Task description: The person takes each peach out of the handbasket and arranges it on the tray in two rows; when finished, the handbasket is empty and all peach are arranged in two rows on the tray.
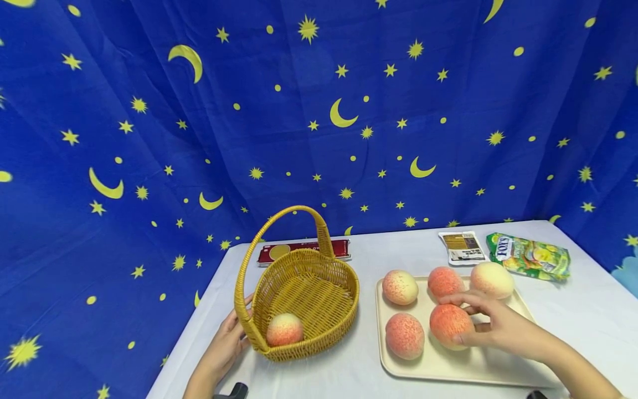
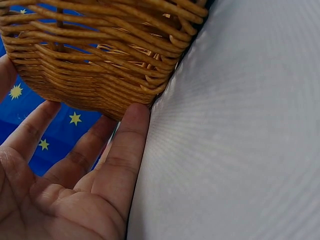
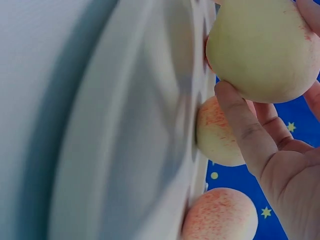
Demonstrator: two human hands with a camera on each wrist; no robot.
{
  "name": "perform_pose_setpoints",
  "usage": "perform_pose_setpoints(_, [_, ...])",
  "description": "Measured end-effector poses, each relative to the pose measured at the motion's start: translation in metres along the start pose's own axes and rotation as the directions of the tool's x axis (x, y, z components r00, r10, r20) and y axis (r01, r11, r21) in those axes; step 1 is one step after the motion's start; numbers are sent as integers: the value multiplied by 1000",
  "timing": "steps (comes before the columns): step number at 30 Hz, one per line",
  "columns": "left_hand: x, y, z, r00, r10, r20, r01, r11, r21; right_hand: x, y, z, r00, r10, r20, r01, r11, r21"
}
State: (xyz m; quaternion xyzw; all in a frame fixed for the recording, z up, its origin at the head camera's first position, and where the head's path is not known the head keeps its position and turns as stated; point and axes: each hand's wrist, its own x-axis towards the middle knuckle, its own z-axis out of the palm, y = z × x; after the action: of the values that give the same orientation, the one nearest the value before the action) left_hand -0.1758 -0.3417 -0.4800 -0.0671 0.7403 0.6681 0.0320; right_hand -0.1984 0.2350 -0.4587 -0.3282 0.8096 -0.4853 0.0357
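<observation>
A peach [image 1: 448,327], reddish from above, is gripped by my right hand [image 1: 505,328] over the front part of a cream tray [image 1: 433,367]. In the right wrist view, its pale yellow underside [image 3: 262,50] shows between thumb and fingers. Several other peaches lie on the tray, among them a red one [image 1: 405,336] and a pale one [image 1: 492,280]. To the left stands a yellow wicker basket [image 1: 319,302] with a tall handle, holding one peach [image 1: 284,330]. My left hand [image 1: 226,346] touches the basket's left side with extended fingers [image 2: 122,160].
Behind the basket lies a flat red package [image 1: 341,248]. A small white-and-brown packet [image 1: 462,247] and a green Fox's candy bag [image 1: 530,256] lie beyond the tray. A blue curtain [image 1: 299,144] with stars and moons hangs behind the white table [image 1: 366,382].
</observation>
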Motion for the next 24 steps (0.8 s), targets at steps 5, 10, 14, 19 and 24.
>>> perform_pose_setpoints(5, [0, -1, 0, 1000, -2, -6, 2, 1000, 4, -3, 4, 3, 1000, 27, -2, -27, 999, -29])
perform_pose_setpoints(10, [1, -1, -1, 1000, -7, -13, 7, 1000, 3, -5, 5, 4, 998, 63, -11, -64, 996, -63])
perform_pose_setpoints(14, [1, 0, -1, 1000, -8, -11, 8, 1000, 8, -6, 5, 3, 997, 72, -19, -73, 994, -81])
perform_pose_setpoints(19, [1, 1, -1, 1000, -12, -8, 12, 1000, 14, -8, 7, 2, 997, 83, 3, -83, 996, -32])
perform_pose_setpoints(24, [2, 1, -1, 1000, -9, -1, 9, 1000, 16, -8, 10, 2, 990, 131, 57, -131, 991, 7])
